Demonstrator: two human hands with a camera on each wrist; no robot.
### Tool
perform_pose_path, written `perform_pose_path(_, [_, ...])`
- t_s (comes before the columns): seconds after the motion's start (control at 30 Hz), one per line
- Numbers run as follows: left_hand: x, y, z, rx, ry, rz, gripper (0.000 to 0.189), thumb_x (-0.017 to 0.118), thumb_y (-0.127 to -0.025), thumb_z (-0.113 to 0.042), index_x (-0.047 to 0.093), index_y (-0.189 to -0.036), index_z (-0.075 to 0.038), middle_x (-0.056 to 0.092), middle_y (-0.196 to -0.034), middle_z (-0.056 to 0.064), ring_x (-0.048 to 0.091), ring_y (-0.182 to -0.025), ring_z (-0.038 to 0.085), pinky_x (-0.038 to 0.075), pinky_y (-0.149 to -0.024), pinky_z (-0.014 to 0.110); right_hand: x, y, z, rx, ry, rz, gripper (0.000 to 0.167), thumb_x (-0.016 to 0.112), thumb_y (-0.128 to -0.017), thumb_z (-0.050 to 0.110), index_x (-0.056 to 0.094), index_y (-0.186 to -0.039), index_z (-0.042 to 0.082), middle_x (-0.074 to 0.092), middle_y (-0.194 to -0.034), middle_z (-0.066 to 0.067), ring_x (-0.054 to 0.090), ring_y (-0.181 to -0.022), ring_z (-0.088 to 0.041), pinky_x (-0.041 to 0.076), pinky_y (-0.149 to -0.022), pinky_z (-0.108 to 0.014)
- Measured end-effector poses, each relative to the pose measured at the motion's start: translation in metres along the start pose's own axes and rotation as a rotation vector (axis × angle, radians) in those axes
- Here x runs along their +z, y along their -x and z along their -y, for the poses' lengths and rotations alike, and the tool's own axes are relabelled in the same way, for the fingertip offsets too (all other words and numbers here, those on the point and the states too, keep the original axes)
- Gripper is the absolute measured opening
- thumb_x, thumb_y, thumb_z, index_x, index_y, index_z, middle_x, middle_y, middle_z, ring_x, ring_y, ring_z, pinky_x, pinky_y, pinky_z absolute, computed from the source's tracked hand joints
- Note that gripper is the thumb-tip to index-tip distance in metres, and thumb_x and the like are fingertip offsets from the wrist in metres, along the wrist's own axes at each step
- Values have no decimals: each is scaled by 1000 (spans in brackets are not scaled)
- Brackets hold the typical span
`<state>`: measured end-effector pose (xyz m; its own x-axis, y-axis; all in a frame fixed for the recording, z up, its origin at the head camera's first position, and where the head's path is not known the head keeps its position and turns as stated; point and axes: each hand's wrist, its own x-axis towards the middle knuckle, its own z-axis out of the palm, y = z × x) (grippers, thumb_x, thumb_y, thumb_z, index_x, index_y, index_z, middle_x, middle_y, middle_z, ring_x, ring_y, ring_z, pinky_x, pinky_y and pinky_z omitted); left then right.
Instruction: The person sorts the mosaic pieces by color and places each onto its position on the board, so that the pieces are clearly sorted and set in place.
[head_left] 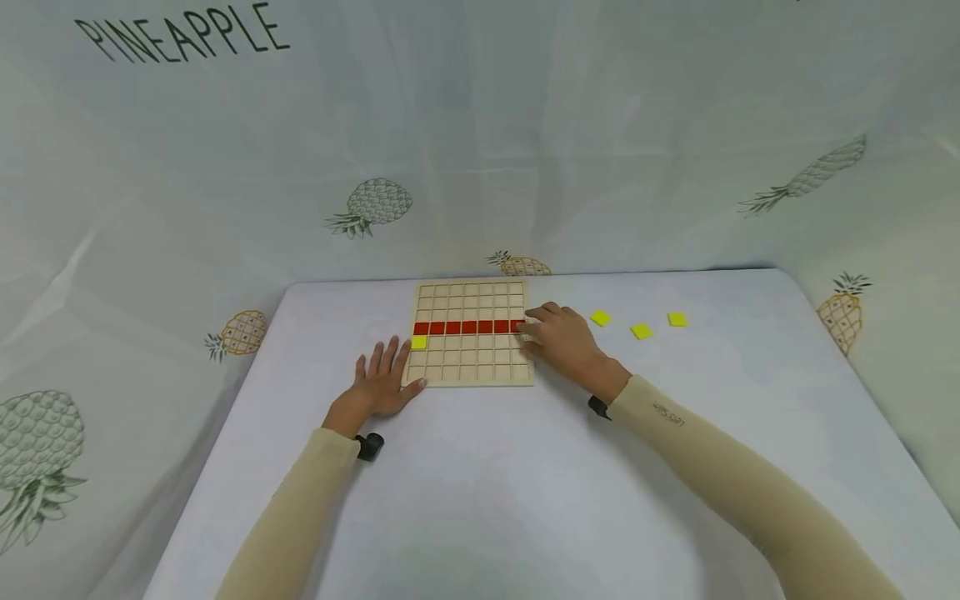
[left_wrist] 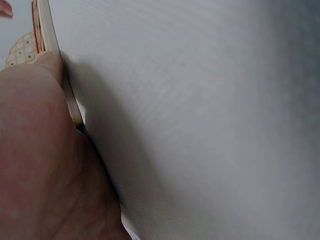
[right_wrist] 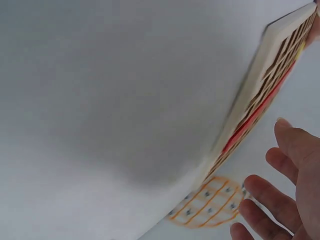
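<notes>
Right hand (head_left: 564, 340) fingertips loosely extended at grid board (head_left: 469, 374) right edge, gripping nothing visible. Left hand (head_left: 382, 385) flat, bracing board's left edge. Red row (head_left: 468, 327) filled; one yellow tile (head_left: 418, 342) seated beneath; three yellow tiles (head_left: 641, 332) right of board, unplaced.

The word "PINEAPPLE" (head_left: 182, 37) stands in thin dark capital letters on the pale backdrop cloth (head_left: 525, 125), at the upper left of the head view. The letters run a little upward to the right. On the right sleeve (head_left: 720, 467), near the wrist, there is a small dark print (head_left: 668, 414), but it is too small to read. In the two wrist views no text, number or sign can be read.
</notes>
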<state>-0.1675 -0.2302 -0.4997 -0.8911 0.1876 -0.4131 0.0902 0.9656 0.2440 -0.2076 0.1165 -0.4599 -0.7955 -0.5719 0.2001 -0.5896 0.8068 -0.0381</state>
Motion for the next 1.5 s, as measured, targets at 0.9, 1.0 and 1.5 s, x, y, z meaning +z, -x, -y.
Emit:
perform_pose_path(0.9, [4, 6, 6, 22, 16, -8, 89, 41, -110, -54, -6, -169, -6, -16, -175, 22, -14, -161, 46, -10, -125, 68, 5, 49, -76, 243, -51, 22, 31, 80, -95, 11, 76, -125, 4, 71, -132, -21, 64, -122, -45, 52, -101, -61])
perform_pose_path(1.0, [4, 5, 7, 23, 12, -11, 89, 40, -111, -54, -6, -169, -5, -16, -175, 22, -14, -161, 46, -9, -125, 68, 5, 50, -78, 252, -69, 8, 26, 77, -96, 7, 77, -122, 4, 73, -127, -23, 66, -117, -46, 52, -98, -61])
perform_pose_path(1.5, [5, -1, 7, 32, 15, -20, 90, 41, -110, -56, -5, -170, -7, -15, -176, 21, -13, -161, 46, -8, -125, 68, 0, 42, -81, 283, -41, 28, 24, 74, -95, -5, 80, -117, -1, 75, -111, -25, 69, -104, -42, 57, -87, -54])
